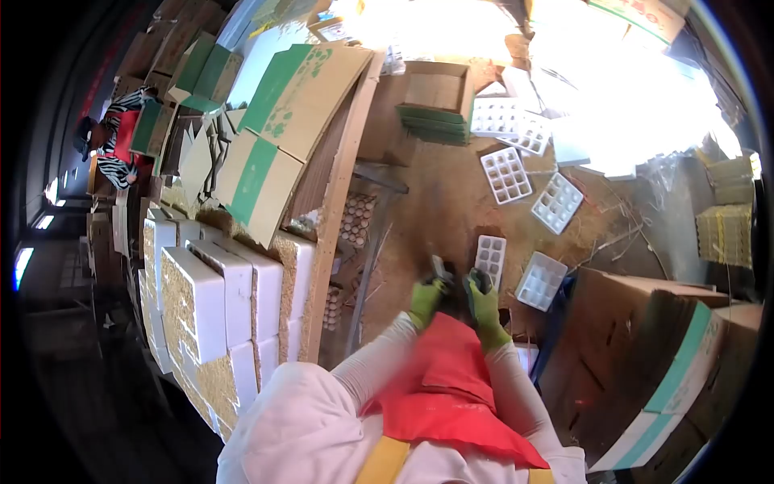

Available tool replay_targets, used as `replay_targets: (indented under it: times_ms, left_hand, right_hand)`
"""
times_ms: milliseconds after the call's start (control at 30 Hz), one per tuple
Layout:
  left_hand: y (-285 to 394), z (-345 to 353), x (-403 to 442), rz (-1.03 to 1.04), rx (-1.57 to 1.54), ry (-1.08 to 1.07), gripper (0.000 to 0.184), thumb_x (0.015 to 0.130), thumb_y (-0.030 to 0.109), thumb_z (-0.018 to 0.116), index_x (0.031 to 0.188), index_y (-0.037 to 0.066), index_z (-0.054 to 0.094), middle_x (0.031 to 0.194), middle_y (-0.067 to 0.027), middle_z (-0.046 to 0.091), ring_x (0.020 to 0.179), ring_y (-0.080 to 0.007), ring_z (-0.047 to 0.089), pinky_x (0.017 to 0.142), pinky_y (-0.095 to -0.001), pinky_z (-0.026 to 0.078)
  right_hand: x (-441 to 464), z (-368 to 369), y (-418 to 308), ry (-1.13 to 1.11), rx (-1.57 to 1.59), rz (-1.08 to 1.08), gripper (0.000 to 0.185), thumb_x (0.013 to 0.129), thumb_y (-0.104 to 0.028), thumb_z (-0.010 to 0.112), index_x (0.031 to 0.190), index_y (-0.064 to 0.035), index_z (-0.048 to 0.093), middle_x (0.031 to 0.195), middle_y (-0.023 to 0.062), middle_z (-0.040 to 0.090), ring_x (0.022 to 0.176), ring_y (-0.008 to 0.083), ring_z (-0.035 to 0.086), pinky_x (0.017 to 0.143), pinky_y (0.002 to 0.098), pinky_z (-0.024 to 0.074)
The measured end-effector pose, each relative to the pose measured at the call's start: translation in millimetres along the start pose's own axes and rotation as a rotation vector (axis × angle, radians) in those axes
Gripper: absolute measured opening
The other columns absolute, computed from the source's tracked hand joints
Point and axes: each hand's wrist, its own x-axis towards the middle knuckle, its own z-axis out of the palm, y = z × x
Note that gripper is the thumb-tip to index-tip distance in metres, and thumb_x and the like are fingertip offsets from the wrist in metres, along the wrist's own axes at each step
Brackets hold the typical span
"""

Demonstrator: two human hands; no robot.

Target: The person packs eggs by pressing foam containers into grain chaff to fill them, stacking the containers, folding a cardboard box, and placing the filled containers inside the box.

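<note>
My left hand, in a yellow-green glove with dark finger parts, is in front of the red apron. Motion blurs its fingers, and a greyish thing at their tips is too smeared to name. Close beside it on the right, my right hand wears a matching glove. Its dark fingers look curled, and whatever they may hold is hidden. Just beyond the right hand lies a white compartment tray on the brown floor. A second white compartment tray is to its right.
More white trays and an open carton lie ahead. Stacked white-sided blocks with grainy brown faces stand left, below flattened cardboard. Large cardboard boxes crowd the right. Another person is at the far left.
</note>
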Motion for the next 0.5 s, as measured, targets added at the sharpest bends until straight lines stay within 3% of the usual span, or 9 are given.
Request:
replay_targets:
  times_ms: [33,67,100,167,233,300,400,500]
  left_hand:
    - [19,-26,28,-0.019,-0.13,0.036,0.023,0.095,0.019,0.053,0.091,0.005,0.07,0.076,-0.0014,0.064,0.067,-0.0119,0.059,0.057,-0.0259,0.046]
    - [58,-33,48,0.093,0.174,0.303,0.03,0.097,0.028,0.05,0.086,0.007,0.069,0.074,-0.0026,0.064,0.063,-0.0134,0.06,0.055,-0.0256,0.045]
    - [58,-81,103,0.138,0.129,0.315,0.034,0.099,0.033,0.048,0.083,0.01,0.069,0.075,-0.0029,0.065,0.067,-0.0139,0.062,0.057,-0.0271,0.046]
    - [85,-137,206,-0.023,0.354,0.606,0.036,0.1,0.04,0.047,0.089,0.012,0.068,0.08,-0.0044,0.067,0.071,-0.0148,0.065,0.056,-0.0291,0.048]
    - [126,-161,275,0.003,0.388,0.675,0.034,0.099,0.038,0.048,0.093,0.011,0.067,0.079,-0.0061,0.066,0.069,-0.017,0.064,0.055,-0.0308,0.048]
    - [159,-161,323,0.118,0.455,0.63,0.031,0.099,0.036,0.049,0.096,0.01,0.066,0.078,-0.0078,0.065,0.067,-0.0192,0.064,0.054,-0.0324,0.048]
    - [137,-149,340,0.254,0.889,0.603,0.028,0.098,0.033,0.05,0.101,0.009,0.065,0.076,-0.0104,0.064,0.065,-0.0224,0.063,0.052,-0.0348,0.048]
    - [46,-118,313,0.391,1.275,0.685,0.027,0.097,0.03,0.05,0.106,0.008,0.063,0.074,-0.0129,0.063,0.062,-0.0257,0.062,0.051,-0.0372,0.049]
  right_hand:
    - [1,8,2,-0.053,0.048,0.02,0.023,0.094,-0.009,0.059,0.116,-0.0023,0.06,0.101,0.0042,0.064,0.088,0.0107,0.059,0.077,0.0243,0.0493]
    - [-2,11,-5,-0.104,0.094,0.037,0.023,0.094,-0.01,0.059,0.116,-0.0027,0.06,0.101,0.0042,0.064,0.088,0.0107,0.059,0.077,0.0246,0.0494]
    - [-3,12,-9,-0.156,0.137,0.053,0.022,0.095,-0.01,0.058,0.115,-0.0032,0.061,0.101,0.0042,0.064,0.087,0.0108,0.059,0.077,0.0249,0.0494]
    - [-4,-2,5,-0.176,-0.086,0.134,0.024,0.095,-0.013,0.058,0.117,-0.0044,0.06,0.104,0.0067,0.065,0.088,0.0142,0.062,0.077,0.0265,0.0505]
    - [-3,-37,46,-0.162,-0.265,0.305,0.026,0.094,-0.016,0.059,0.118,-0.0056,0.059,0.106,0.0085,0.065,0.089,0.0169,0.064,0.077,0.0276,0.0516]
    - [-10,-57,56,-0.07,-0.074,0.449,0.028,0.094,-0.019,0.06,0.119,-0.0069,0.058,0.106,0.0087,0.066,0.091,0.0172,0.065,0.077,0.0279,0.0522]
    - [-10,-29,7,0.055,-0.103,0.455,0.029,0.094,-0.022,0.061,0.117,-0.0054,0.058,0.1,0.0088,0.068,0.089,0.0194,0.067,0.076,0.0305,0.0533]
    - [19,4,-27,-0.062,-0.147,0.399,0.029,0.094,-0.023,0.061,0.116,-0.0046,0.059,0.103,0.009,0.068,0.087,0.0191,0.067,0.077,0.031,0.0534]
